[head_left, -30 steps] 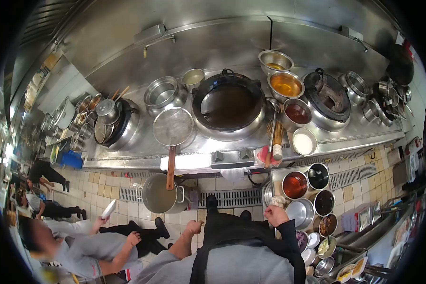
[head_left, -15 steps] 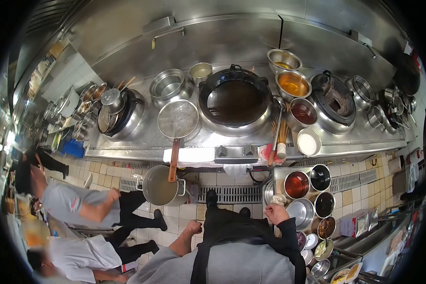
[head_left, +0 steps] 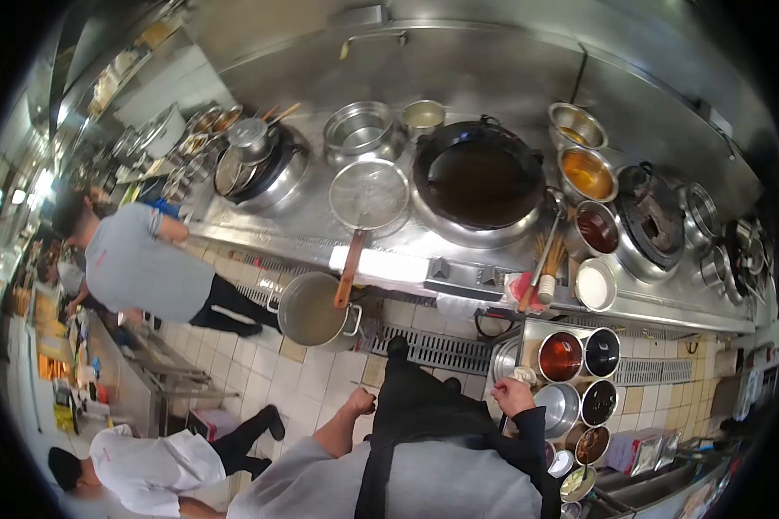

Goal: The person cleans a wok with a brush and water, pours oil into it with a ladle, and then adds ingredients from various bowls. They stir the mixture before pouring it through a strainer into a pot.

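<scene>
My left hand [head_left: 361, 403] hangs beside the black apron [head_left: 420, 402], its fingers curled into a loose fist with nothing showing in them. On the other side, my right hand [head_left: 514, 395] is held in front of the sauce cart with its fingers bent together. Just beyond its knuckles a crumpled pale cloth [head_left: 523, 374] lies on the cart's edge. A steel pot [head_left: 557, 410] stands right beside that hand. Ahead of my left hand, a large two-handled pot [head_left: 310, 322] of cloudy liquid sits low, under the wooden handle of a wire strainer [head_left: 369, 194].
A wok [head_left: 479, 183] of dark liquid sits on the steel range [head_left: 294, 229]. Bowls of orange liquid [head_left: 588, 173] and red sauce [head_left: 595, 227] stand to its right. A bamboo brush [head_left: 550, 275] lies nearby. One person in grey [head_left: 147, 255] and another in white [head_left: 151, 471] are at left.
My view has turned and tilted, so the range slants down to the right. The person in grey has moved toward the range's left end. Both my hands keep much the same pose.
</scene>
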A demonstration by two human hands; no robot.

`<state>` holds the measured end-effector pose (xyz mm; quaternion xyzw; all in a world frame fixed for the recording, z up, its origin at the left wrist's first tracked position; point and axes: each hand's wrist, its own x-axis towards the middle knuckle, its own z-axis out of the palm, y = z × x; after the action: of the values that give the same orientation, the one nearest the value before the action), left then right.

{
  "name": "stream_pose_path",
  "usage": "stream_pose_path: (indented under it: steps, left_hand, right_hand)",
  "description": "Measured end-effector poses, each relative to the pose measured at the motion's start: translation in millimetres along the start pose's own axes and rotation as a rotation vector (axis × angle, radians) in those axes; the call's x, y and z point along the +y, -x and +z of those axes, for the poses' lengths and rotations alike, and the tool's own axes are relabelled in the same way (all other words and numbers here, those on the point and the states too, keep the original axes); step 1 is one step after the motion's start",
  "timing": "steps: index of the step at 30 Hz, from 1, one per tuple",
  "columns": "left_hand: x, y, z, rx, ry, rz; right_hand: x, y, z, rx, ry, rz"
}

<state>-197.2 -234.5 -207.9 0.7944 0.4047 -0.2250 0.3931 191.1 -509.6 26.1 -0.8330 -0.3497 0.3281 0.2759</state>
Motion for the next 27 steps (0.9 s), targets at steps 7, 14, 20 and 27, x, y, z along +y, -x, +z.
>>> stream_pose_path:
  steps: [7, 14, 20, 27]
  left_hand:
    - [-45.7, -4.7, 35.5, -0.029, 0.148, -0.096]
    - [-40.3, 3.5, 5.2, -0.084, -0.101, -0.040]
    - [-53.1, -25.6, -42.1, -0.008, -0.192, 0.044]
    - [-91.6, -73.4, -84.4, 0.066, 0.363, -0.168]
  right_hand:
    - [-13.7, -29.0, 7.3, -0.077, 0.044, -0.023]
    - [-27.3, -75.1, 7.6, -0.099, 0.048, -0.046]
    - [-70.9, -99.2, 1.4, -0.110, 0.136, -0.035]
    - [-61.8, -123.7, 28.2, -0.092, 0.185, -0.028]
